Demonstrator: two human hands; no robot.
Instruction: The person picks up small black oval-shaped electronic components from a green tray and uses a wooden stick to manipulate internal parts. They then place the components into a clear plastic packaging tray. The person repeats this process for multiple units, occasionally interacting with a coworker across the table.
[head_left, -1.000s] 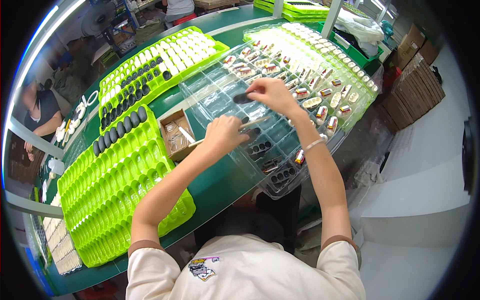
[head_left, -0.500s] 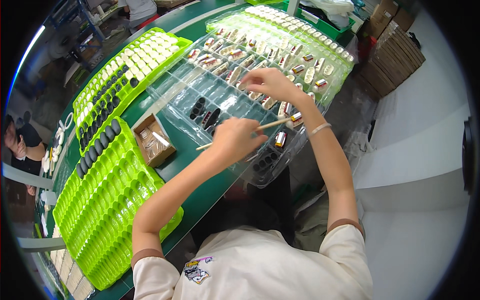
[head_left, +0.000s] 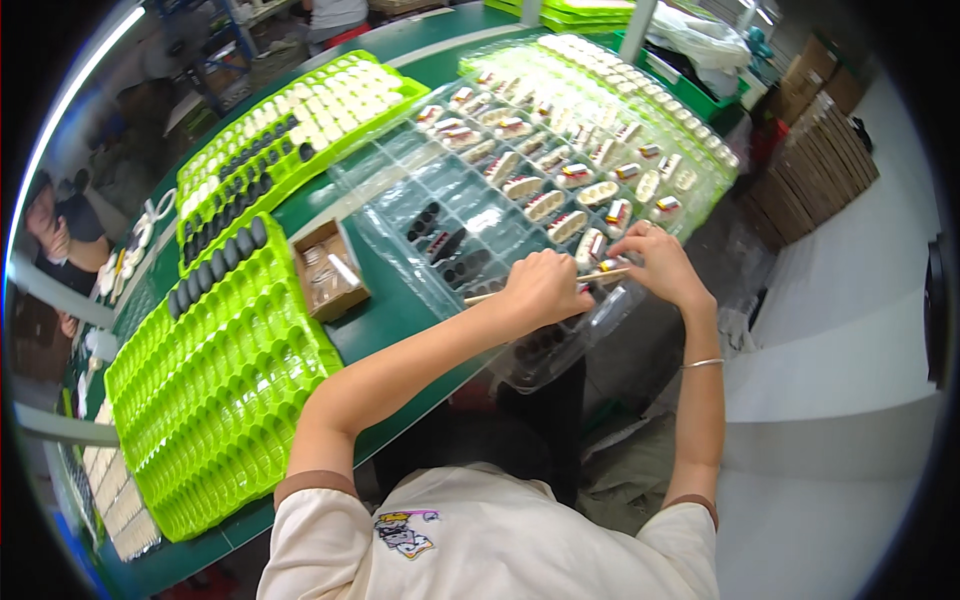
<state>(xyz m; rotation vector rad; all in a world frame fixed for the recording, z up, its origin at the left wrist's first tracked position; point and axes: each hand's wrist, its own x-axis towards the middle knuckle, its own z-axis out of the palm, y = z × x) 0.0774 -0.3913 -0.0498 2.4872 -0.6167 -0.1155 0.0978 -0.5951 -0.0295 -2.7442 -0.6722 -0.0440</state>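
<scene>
My left hand (head_left: 545, 288) is closed around a thin wooden stick (head_left: 484, 298) over the near right side of a clear compartment tray (head_left: 385, 215). Close beside it, my right hand (head_left: 660, 265) has its fingers bent together by the stick's far end. A small cylindrical battery (head_left: 609, 265) shows at its fingertips, but whether they grip it is unclear. White oval casings (head_left: 598, 193) fill many compartments, several with red-and-gold batteries (head_left: 618, 212) on them. Black casings (head_left: 423, 220) with round hollows lie in the tray's left part, and more sit under my left hand.
To the left are a green moulded tray (head_left: 220, 390) with black oval pieces (head_left: 217, 265) along its top, and another green tray (head_left: 395, 80) of white and black pieces. A small cardboard box (head_left: 325, 270) stands between. Stacked cardboard (head_left: 815, 165) is at right; a person (head_left: 75, 230) sits at left.
My right hand has come back from the tray's middle toward my left hand. The left hand, still with the stick, has shifted right, and the whole view has turned slightly.
</scene>
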